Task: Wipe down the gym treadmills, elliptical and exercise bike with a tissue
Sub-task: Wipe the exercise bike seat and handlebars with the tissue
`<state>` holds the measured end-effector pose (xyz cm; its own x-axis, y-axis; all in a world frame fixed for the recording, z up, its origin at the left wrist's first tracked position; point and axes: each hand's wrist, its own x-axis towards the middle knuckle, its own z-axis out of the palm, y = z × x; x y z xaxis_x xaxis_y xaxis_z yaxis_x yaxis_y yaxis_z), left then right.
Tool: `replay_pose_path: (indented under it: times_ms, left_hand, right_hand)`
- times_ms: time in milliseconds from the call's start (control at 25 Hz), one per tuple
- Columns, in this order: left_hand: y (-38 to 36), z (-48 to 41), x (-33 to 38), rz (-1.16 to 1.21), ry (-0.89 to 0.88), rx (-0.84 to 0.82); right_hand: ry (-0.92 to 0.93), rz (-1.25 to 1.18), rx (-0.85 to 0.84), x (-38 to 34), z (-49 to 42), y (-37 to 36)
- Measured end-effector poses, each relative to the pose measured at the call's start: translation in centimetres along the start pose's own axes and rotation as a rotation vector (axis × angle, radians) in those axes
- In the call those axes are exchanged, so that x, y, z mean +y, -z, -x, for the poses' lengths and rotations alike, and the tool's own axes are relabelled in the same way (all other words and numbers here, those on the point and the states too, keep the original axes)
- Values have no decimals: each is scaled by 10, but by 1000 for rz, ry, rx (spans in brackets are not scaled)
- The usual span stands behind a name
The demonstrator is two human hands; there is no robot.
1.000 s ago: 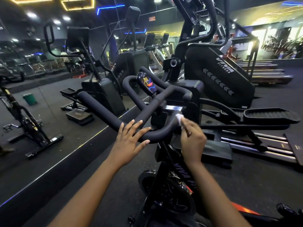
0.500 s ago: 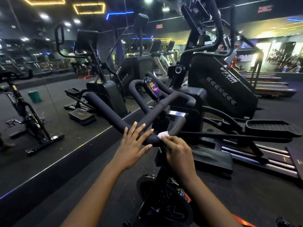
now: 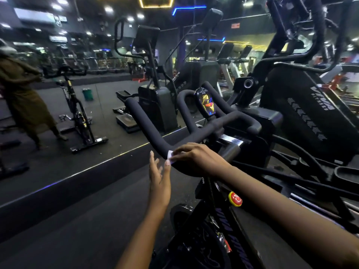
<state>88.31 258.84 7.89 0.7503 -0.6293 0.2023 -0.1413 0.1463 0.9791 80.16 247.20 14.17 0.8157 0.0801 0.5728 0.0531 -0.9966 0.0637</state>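
- My right grip (image 3: 196,158) (a bare hand, reaching in from the right) is clenched on the tissue (image 3: 170,154). Curled fingers and thumb pinch it and press it down onto the handlebar (image 3: 147,127) of the exercise bike (image 3: 223,222).
- The tissue is a small white wad sitting at the near bend of the bar, where the left horn turns upward. Most of it is hidden under my fingers, and only its left edge shows.
- My left grip (image 3: 158,181) is released and holds nothing. Its fingers are straight, close together and pointing up, just beside the bar and below the tissue.
- The left thumb tip comes very near the tissue, but I cannot tell whether it touches the tissue or the bar.
- The handlebar is black and padded, with two horns curving away from me.
- A small console (image 3: 206,102) stands upright between the horns, its screen glowing in mixed colours.
- A round red and yellow knob (image 3: 235,199) sits on the bike frame, just under my right forearm.
- Beyond the bike on the right stands the black elliptical (image 3: 303,105), with white lettering on its side cover that is too blurred to read.
- A wall mirror (image 3: 48,162) runs along the left. It reflects another bike, a person in brown clothing and a green bin (image 3: 87,94) on the dark floor.
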Motion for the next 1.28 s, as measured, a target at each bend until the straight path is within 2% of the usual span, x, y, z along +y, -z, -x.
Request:
replay_pose_path:
  times_ms: [80, 240, 320, 440, 520, 600, 880, 1040, 1080, 1160, 1280]
  left_hand:
    - [-15, -7, 1, 7, 38, 79]
    - [-42, -19, 8, 3, 6, 215]
    - [-57, -25, 13, -11, 16, 285]
    - [-73, -34, 12, -10, 55, 410]
    - [-77, -37, 8, -32, 73, 495]
    - [-80, -38, 8, -75, 76, 545]
    - [-82, -37, 9, -113, 29, 591]
    - [-80, -39, 8, -140, 35, 599]
    - [-81, -39, 9, -137, 35, 600]
    - [-82, -39, 9, -123, 30, 602]
    - [-83, -39, 11, -151, 30, 590]
  right_hand:
    - [51, -76, -62, 9, 16, 9]
    - [120, -164, -154, 42, 42, 37]
    - [10, -186, -72, 71, 39, 47]
    - [-304, -117, 21, 105, 23, 41]
    - [-430, 6, -38, 114, 14, 29]
    - [-461, 91, -125, 114, 8, 17]
    - [-408, 94, -141, 60, 1, 6]
    - [-155, -103, -132, 32, 4, 4]
    - [-145, -162, -118, 39, 6, 8]
    - [-280, -186, -19, 72, 8, 15]
    - [-501, 22, 16, 110, 10, 16]
